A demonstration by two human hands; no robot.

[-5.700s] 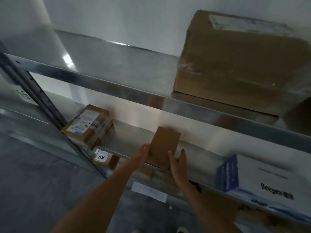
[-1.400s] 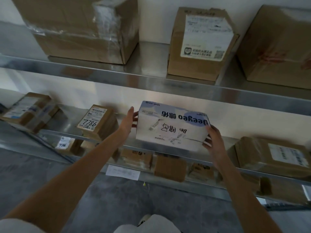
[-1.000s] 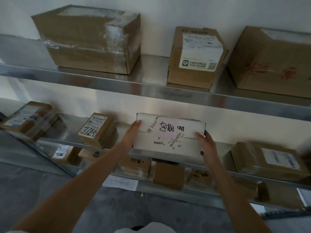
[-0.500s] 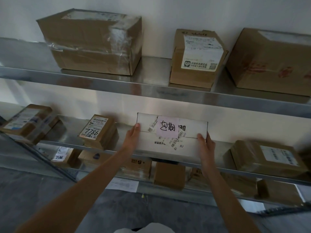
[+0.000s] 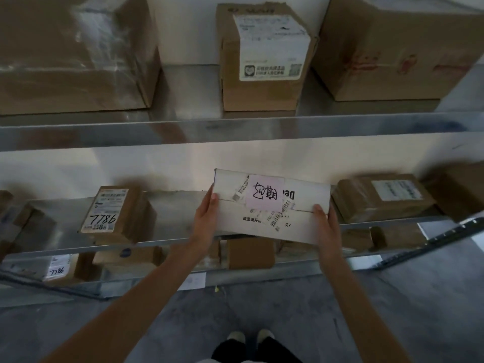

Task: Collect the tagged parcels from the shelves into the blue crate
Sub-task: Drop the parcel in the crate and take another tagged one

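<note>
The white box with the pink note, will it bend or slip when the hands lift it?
The white box probably stays stiff: its edges look straight while the left hand and right hand grip its ends. It seems fairly light, since fingers alone hold it. Its smooth sides might be a little slippery, so two hands help.

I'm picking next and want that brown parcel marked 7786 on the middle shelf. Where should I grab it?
Take the 7786 parcel by its two long side faces, reaching in from the front. It leans with its label up, and bare shelf lies to its right, so a hand probably fits down that side.
</note>
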